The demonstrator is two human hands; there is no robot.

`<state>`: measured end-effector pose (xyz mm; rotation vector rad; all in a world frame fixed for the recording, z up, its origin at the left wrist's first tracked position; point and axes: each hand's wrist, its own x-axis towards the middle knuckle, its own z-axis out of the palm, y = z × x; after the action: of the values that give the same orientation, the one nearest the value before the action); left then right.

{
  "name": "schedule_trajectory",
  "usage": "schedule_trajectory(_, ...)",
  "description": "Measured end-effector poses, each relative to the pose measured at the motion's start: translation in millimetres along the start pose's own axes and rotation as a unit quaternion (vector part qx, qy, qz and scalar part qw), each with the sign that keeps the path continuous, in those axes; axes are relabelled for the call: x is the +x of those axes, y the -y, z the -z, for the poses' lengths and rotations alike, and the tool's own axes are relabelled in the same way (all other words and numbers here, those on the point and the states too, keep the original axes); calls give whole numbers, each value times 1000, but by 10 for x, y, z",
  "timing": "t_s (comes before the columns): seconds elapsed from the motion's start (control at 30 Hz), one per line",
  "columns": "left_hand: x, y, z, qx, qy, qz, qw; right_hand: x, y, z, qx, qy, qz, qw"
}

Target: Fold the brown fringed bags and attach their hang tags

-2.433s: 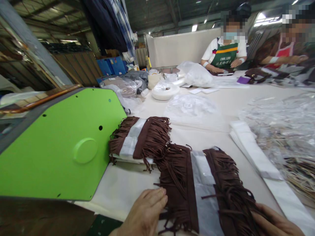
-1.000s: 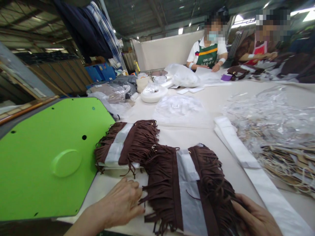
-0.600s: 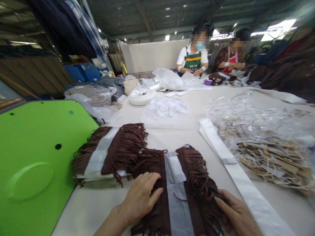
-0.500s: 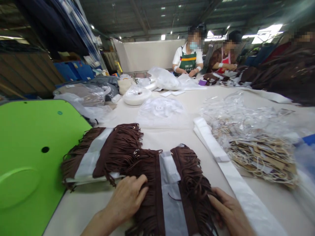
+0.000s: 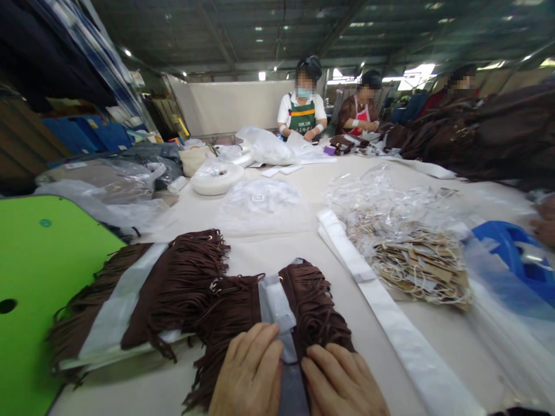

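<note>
A dark brown fringed piece (image 5: 240, 303), split by a pale translucent strip (image 5: 276, 303) down its middle, lies in front of me. My left hand (image 5: 251, 372) rests on its left half, fingers together and laid flat beside the strip. On the right half, my right hand (image 5: 340, 378) presses down with slightly bent fingers. Neither hand grips anything that I can see. To the left sits a stack of similar brown fringed pieces (image 5: 186, 271), with its own pale strip and white sheets beneath. My hands cover the near part of the front piece.
A green board (image 5: 47, 289) stands at the left. Long white strips (image 5: 390, 323), string tags (image 5: 425, 266) and crumpled clear plastic (image 5: 390, 196) lie on the right. Further off are a white tape roll (image 5: 217, 178) and a blue tape dispenser (image 5: 515, 248). Co-workers (image 5: 302, 110) stand behind the table.
Both hands have moved from the outer edges of the fringed piece inward onto its top, beside the strip. The view has swung to the right, bringing the blue dispenser further in.
</note>
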<state>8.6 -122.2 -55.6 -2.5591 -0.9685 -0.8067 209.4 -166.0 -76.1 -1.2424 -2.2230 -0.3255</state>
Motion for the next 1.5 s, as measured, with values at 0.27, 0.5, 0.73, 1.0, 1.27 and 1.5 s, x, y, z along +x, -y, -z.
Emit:
schedule_trajectory(0.27,-318,-13,-260,9,-1,44,999,-208,-208,-168,-108,91,-227,964)
schedule_trajectory(0.5,-332,17,-272,-7,9,56,998,119,-624,548,-50,-91,-324,940)
schedule_trajectory(0.73,-381,68,-274,-15,57,55,997,800,-200,179,107,-20,-174,979)
schedule_trajectory(1.0,-424,54,-321,-6,53,73,996,368,-442,-504,213,195,-284,914)
schedule_trajectory(1.27,-116,46,-53,-25,41,162,986,557,-240,-270,119,74,-201,969)
schedule_trajectory(1.5,-202,-23,-319,-84,56,248,964,472,-101,-358,165,-26,-210,963)
